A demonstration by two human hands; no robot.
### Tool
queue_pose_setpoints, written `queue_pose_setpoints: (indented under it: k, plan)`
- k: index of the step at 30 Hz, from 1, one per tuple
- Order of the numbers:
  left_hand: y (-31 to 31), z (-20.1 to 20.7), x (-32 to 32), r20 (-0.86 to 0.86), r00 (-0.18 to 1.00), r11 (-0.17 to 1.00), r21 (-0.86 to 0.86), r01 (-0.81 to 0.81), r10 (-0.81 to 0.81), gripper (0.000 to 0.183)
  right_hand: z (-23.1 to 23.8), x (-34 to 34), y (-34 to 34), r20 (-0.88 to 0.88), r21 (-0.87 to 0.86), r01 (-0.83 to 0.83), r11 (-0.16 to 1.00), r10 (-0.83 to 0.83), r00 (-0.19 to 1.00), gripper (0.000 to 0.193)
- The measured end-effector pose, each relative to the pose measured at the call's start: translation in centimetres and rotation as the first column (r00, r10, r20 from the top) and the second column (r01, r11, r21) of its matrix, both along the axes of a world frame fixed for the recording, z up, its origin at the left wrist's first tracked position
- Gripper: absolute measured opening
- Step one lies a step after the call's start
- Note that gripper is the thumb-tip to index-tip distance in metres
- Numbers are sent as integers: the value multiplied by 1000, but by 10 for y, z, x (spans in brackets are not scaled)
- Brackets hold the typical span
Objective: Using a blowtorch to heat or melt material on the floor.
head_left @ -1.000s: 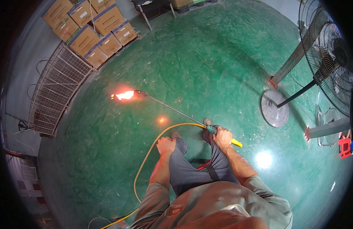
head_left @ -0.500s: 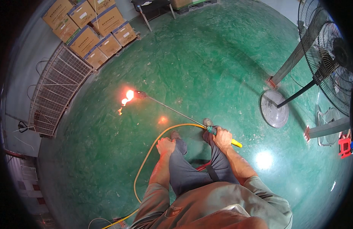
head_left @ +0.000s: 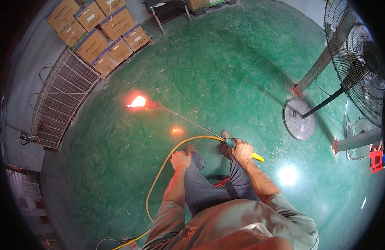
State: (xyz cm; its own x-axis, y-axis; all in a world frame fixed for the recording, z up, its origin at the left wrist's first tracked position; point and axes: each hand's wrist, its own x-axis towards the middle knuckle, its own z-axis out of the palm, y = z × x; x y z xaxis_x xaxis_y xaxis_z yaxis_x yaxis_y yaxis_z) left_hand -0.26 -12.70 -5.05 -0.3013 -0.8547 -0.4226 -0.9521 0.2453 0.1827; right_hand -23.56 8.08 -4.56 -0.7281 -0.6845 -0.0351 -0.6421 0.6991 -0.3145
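Observation:
My right hand (head_left: 243,151) is wrapped around the dark green grip of a gas torch (head_left: 188,121), its thin metal tube reaching forward and left over the floor. Bright orange flame (head_left: 137,101) blows leftward from the torch's burner head (head_left: 151,104). A yellow piece (head_left: 258,157) sticks out on the right, behind that hand. From near the grip, an orange-yellow hose (head_left: 164,163) curves left and runs down beside my left arm. My left hand (head_left: 181,160) rests on my left knee with nothing seen in it; its fingertips are bent over and partly hidden.
An orange glow (head_left: 176,131) shows on the green floor (head_left: 226,75). A wire rack (head_left: 67,93) leans at the left wall, near stacked cardboard boxes (head_left: 117,23). On the right stand a large black fan (head_left: 369,58) with a round base (head_left: 299,118), steel posts (head_left: 359,139) and a red item (head_left: 376,161).
The flame has changed from a broken, downward-trailing shape to a single tongue pointing left. The glow on the floor has flattened slightly. Both hands and the torch stay nearly in place.

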Motion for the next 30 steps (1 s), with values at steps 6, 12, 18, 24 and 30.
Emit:
queue_pose_setpoints:
  k: [6, 12, 18, 24, 30]
  plan:
    - [-1, 4, -2, -24, 1000, 1000, -5, 9, -9, 40, 2, -1, 0, -8, 21, -1, 1000, 1, 1000, 29]
    - [-4, 4, 1, -5, 988, 978, -143, 151, -154, 61, 9, -2, -6, 5, 136, -22, 990, 21, 1000, 35]
    - [-8, -1, -3, -21, 996, 996, 3, 84, -84, 50, 5, -37, -25, -70, 132, -159, 978, 169, 983, 35]
    - [-18, 5, -3, 11, 999, 995, 82, 49, -51, 49, 56, -52, -101, -98, 132, -258, 957, 272, 957, 33]
    - [-17, -4, 7, -2, 1000, 997, 78, 28, -28, 50, 62, -38, -137, -77, 138, -307, 942, 319, 945, 34]
